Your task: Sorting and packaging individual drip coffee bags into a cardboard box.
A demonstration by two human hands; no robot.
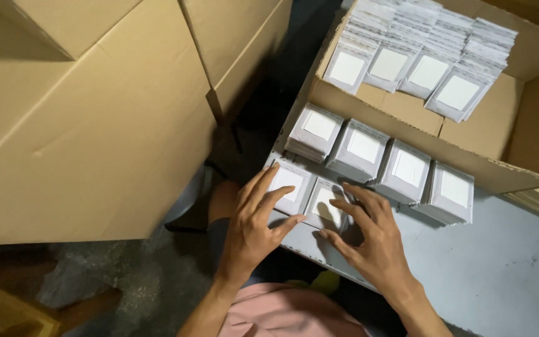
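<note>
Resting on the near edge of the pale grey surface (500,274), both hands are seen spread open and flat, with nothing gripped. The left hand (254,228) is laid with its fingers slightly fanned over a small grey packet with a white square (289,182); its thumb is pointed toward the right. The right hand (369,237) is placed just beside it, its fingers (360,215) spread over a second packet (324,209), which is partly covered. The two packets are lying side by side at the front of the surface. Behind them, a row of four packet stacks (382,165) is set against an open cardboard box (407,112). Inside that box, more packets (419,47) are packed upright in rows. Large closed cardboard boxes (88,125) are standing to the left.
</note>
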